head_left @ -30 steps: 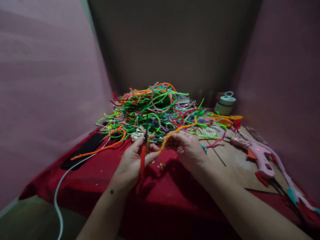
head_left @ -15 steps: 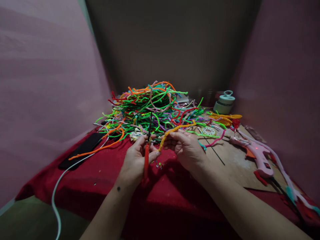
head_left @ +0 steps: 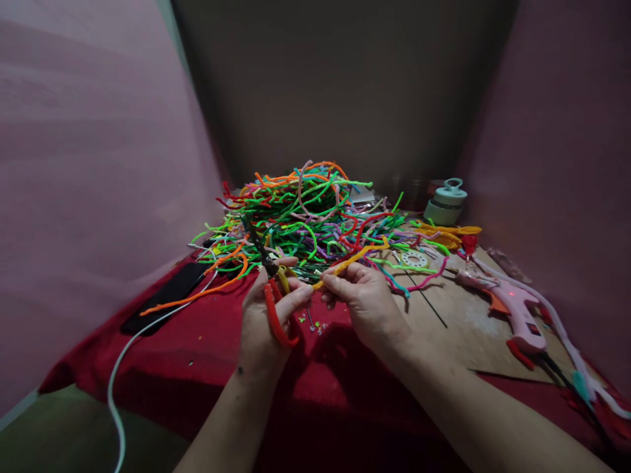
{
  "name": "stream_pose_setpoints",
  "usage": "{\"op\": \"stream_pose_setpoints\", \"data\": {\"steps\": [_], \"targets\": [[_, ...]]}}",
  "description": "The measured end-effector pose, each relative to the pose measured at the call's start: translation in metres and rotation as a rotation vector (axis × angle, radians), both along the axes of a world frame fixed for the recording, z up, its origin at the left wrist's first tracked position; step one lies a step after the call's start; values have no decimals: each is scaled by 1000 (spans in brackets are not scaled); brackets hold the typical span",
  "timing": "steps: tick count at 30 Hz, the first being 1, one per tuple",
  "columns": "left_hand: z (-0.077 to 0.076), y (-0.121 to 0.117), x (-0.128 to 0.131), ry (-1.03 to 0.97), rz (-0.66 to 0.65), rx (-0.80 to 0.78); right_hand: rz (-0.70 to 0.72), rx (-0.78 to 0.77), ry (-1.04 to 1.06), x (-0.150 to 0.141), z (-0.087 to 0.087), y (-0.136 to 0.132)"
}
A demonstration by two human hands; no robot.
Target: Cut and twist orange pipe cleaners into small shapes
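Observation:
My left hand (head_left: pixel 263 315) is closed around red-handled scissors (head_left: pixel 272 309), whose dark blades point up and away to the left. Its thumb and fingers also pinch the near end of a yellow-orange pipe cleaner (head_left: pixel 365 251). Close to those fingers shows a small curved yellow piece (head_left: pixel 283 279); I cannot tell what it belongs to. My right hand (head_left: pixel 367 299) pinches the same pipe cleaner just right of my left thumb, and its free length runs up to the right. Behind both hands rises a large heap of multicoloured pipe cleaners (head_left: pixel 296 226).
A pink glue gun (head_left: pixel 522 315) lies on a brown board (head_left: pixel 458 341) at right. Nearby are a white ring with holes (head_left: pixel 415 259) and a pale green container (head_left: pixel 446 203). At left, a black phone (head_left: pixel 162 302) and white cable (head_left: pixel 116 381) rest on red cloth (head_left: pixel 197 374).
The scissors have turned in my left hand, their blades now leaning left. My right hand has moved down and left along the pipe cleaner, close to my left thumb.

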State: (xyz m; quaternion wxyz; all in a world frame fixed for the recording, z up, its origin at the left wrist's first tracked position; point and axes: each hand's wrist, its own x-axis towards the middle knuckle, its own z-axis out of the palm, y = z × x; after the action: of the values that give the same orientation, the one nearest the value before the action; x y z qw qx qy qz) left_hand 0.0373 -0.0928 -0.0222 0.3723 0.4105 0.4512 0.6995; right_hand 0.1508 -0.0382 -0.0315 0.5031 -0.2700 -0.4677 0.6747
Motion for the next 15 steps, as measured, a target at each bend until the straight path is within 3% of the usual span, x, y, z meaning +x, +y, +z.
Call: {"op": "stream_pose_setpoints", "data": {"steps": [10,15], "targets": [[2,1,0,19,-29,-63,11,-19,63,-2,-3,2],[-6,-1,-21,176,-90,-252,-17,-62,87,3,-2,13]]}}
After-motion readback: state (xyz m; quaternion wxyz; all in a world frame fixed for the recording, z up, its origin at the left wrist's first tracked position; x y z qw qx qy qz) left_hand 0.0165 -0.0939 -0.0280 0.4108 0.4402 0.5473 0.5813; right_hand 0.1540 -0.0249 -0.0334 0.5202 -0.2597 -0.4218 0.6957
